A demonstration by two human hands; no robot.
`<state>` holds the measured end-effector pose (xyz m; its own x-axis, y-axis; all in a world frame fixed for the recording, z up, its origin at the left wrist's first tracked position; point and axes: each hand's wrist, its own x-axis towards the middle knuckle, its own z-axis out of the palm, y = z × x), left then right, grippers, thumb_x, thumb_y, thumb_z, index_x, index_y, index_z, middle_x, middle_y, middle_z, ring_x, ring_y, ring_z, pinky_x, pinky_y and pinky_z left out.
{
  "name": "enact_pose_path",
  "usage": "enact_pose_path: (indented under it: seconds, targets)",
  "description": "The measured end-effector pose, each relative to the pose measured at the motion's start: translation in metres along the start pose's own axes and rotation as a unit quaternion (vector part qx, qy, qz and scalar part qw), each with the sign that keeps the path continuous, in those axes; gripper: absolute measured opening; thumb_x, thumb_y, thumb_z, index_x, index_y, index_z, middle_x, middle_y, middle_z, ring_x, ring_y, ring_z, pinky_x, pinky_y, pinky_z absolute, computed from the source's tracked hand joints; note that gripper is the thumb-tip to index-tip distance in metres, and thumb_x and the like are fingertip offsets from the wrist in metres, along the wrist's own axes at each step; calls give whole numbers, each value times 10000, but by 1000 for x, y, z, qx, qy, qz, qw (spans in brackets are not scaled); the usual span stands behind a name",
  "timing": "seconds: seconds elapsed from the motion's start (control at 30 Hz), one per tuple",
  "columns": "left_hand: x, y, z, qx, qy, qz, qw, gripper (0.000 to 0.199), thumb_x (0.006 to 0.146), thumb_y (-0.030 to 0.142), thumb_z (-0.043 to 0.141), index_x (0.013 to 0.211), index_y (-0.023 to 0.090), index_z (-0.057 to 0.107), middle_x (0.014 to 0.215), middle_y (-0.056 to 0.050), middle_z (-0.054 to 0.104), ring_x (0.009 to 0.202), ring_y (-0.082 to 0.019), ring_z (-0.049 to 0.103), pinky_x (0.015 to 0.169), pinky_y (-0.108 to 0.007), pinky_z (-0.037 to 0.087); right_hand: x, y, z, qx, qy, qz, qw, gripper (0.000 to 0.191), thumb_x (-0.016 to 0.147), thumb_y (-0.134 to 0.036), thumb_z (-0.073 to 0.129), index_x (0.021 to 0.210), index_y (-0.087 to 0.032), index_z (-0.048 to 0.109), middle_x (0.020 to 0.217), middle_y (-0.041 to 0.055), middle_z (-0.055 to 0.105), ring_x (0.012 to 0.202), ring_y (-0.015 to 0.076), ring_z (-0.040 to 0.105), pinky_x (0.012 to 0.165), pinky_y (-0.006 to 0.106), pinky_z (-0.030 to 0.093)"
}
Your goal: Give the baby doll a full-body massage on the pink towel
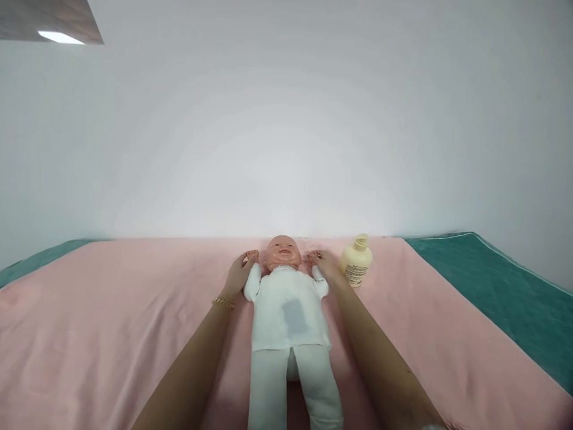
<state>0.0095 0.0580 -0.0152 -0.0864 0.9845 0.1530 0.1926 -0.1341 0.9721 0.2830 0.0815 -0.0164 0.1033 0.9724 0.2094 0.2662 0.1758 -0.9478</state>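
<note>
A baby doll (pixel 290 307) in a white top and white trousers lies face up, its head toward the wall and both arms raised beside its head. My left hand (pixel 240 272) is closed round the doll's hand on the left side, with a gold bracelet on my wrist. On the other side, my right hand (pixel 325 264) grips the doll's other hand between thumb and fingers. A grey rectangular patch shows on the front of the top. The doll's feet are out of view.
A pale yellow pump bottle (pixel 357 261) stands just right of my right hand. Pink cloth (pixel 147 322) lies under the doll, over a green cover (pixel 496 292) that shows at both sides. A pale wall (pixel 286 119) rises behind the far edge.
</note>
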Motion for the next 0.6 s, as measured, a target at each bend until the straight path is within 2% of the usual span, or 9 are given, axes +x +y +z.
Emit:
enact_pose_path:
  seconds: [0.07, 0.13, 0.27, 0.4, 0.53, 0.6]
  targets:
    - [2, -3, 0, 5, -10, -5, 1000, 525, 759, 563, 595, 1027, 119, 679, 928, -109, 725, 825, -221, 663, 726, -305, 508, 2, 5, 1, -17, 1, 11, 1000, 197, 789, -302, 515, 729, -157, 635, 749, 76, 712, 702, 208, 677, 675, 324, 529]
    - [0, -3, 0, 6, -10, -10, 1000, 540, 768, 564, 585, 1050, 111, 670, 921, -110, 723, 806, -220, 661, 709, -304, 506, 0, 7, 3, -35, 23, 11, 999, 206, 812, -307, 495, 792, -156, 634, 802, 76, 716, 739, 201, 679, 696, 311, 523]
    - [-12, 5, 3, 8, 51, -3, 999, 567, 806, 545, 559, 1176, 119, 612, 1006, -127, 710, 862, -220, 660, 728, -303, 505, -12, 2, 8, -70, 88, -19, 993, 294, 867, -350, 463, 1035, -148, 596, 1006, 106, 690, 904, 221, 665, 826, 362, 501]
    - [-39, 24, 5, 50, 139, 40, 988, 498, 863, 485, 525, 1278, 212, 540, 1124, -95, 685, 971, -216, 647, 786, -306, 500, -34, -12, 9, -86, 131, -73, 985, 388, 898, -333, 428, 1231, -152, 509, 1235, 135, 601, 1148, 237, 563, 995, 409, 416]
    - [-75, 44, 3, 96, 178, 88, 975, 531, 852, 387, 567, 1355, 250, 467, 1222, -71, 650, 1077, -220, 619, 873, -315, 482, -63, -25, 5, -104, 145, -161, 971, 431, 903, -321, 432, 1297, -151, 479, 1250, 136, 591, 1172, 229, 549, 1019, 403, 411]
    - [-96, 51, 2, 118, 191, 99, 969, 550, 844, 369, 581, 1369, 258, 461, 1234, -61, 647, 1098, -225, 614, 896, -319, 476, -80, -32, 1, -100, 157, -165, 968, 458, 885, -326, 466, 1311, -159, 475, 1249, 134, 593, 1174, 237, 551, 1025, 419, 409]
